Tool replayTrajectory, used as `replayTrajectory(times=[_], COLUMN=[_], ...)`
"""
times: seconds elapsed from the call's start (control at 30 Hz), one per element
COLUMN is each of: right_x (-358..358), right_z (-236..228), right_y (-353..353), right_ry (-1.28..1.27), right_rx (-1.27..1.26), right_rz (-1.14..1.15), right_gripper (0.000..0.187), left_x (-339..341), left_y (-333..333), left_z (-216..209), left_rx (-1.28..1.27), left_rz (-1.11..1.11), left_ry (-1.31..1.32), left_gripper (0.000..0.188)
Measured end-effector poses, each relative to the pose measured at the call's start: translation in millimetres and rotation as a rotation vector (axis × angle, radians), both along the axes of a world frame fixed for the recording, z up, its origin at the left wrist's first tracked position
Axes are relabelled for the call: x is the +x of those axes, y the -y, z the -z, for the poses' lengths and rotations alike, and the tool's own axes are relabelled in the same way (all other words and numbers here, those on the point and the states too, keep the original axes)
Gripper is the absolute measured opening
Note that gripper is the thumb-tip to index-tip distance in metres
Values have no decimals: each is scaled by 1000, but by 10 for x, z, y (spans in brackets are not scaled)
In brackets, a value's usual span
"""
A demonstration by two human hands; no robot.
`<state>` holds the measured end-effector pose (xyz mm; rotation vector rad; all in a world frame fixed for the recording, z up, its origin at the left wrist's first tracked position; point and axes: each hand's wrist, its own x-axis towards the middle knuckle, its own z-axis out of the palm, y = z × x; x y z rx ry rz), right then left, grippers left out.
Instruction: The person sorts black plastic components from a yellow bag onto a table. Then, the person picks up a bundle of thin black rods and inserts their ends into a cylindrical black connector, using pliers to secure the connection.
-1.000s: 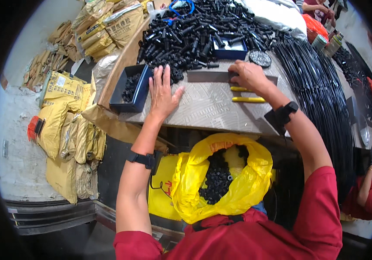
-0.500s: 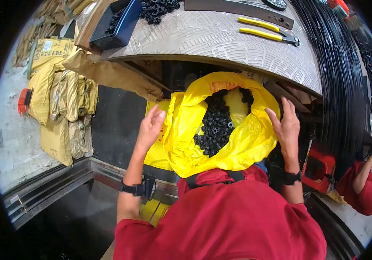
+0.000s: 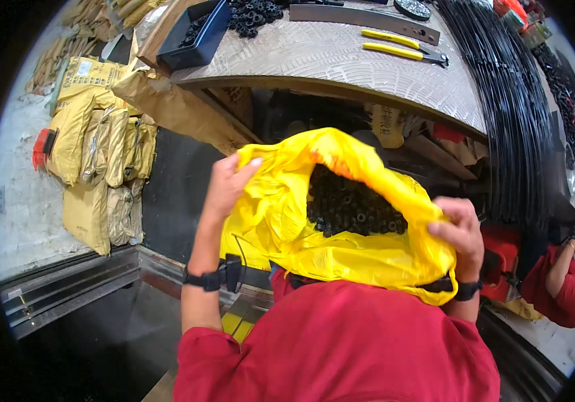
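Right in front of me is a yellow plastic bag [image 3: 280,201] with its mouth spread wide. Small black ring-like parts [image 3: 351,209] lie inside it, partly shaded by the raised far rim. My left hand [image 3: 228,181] pinches the bag's rim at its upper left, thumb on top. On the other side, my right hand [image 3: 460,231] grips the bunched rim, the fingers wrapped around the plastic. A loop of the bag hangs beside my right wrist. The bag's bottom is hidden.
Beyond the bag stands a workbench [image 3: 327,63] with yellow-handled pliers [image 3: 405,48], a flat metal bar [image 3: 368,22] and a blue bin [image 3: 193,40]. Long black strands [image 3: 502,114] hang at the right. Stacked sacks [image 3: 93,147] stand left; a person [image 3: 559,281] works at far right.
Both hands, apart from the bag's opening before, have taken hold of its rim. The far rim has been lifted, and the opening has narrowed over the black parts.
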<state>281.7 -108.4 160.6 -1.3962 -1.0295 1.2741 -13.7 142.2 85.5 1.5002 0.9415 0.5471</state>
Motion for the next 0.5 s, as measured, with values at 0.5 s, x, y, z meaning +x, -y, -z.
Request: replayTrajectory(times=[0.5], right_x=[-129], right_z=[583], right_y=[556], right_ry=[163], right_rx=[-74], right_rz=[309], right_gripper=[39], left_x=[-647], left_y=[751], left_z=[-1141], left_rx=[20], left_rz=[-448], left_ry=[491], left_gripper=[26])
